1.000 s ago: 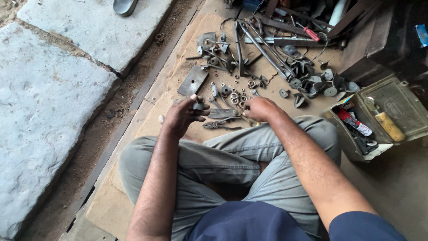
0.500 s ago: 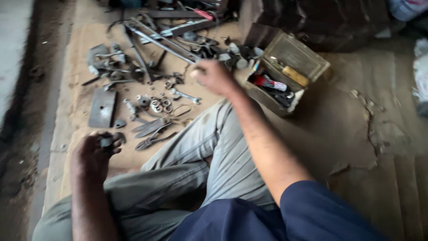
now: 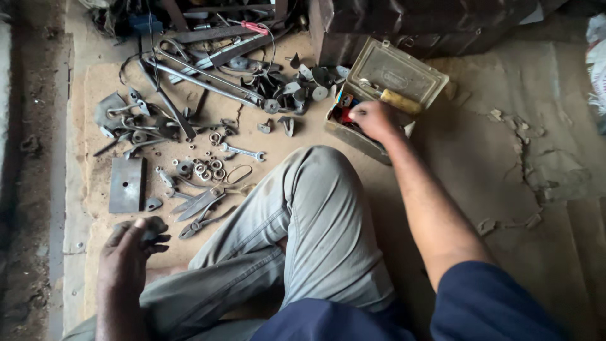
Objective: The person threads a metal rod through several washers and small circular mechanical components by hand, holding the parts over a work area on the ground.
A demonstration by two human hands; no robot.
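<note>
An open metal toolbox (image 3: 391, 88), olive and box-shaped with its lid thrown back, sits on the far right of the floor mat, against a dark chest. My right hand (image 3: 372, 120) reaches into its near compartment, fingers curled down among small red and dark items; I cannot tell whether they have closed on anything. A yellow-handled tool (image 3: 394, 99) lies across the box just beyond the hand.

My left hand (image 3: 129, 252) rests at the near left, fingers bent around a small dark metal piece (image 3: 151, 230), though the grip is partly hidden and I cannot say how firmly it holds.

Between the hands, my bent knee in grey trousers fills the middle. On the mat to the left lie pliers (image 3: 202, 211), a small spanner (image 3: 243, 152), a cluster of washers and nuts (image 3: 205, 167) and a flat steel plate (image 3: 126, 184). Long bars and loose fittings crowd the far side.

As I judge it, the work is at the fetching stage: nothing has been lifted clear of the box, and the parts on the mat lie scattered, unassembled.
</note>
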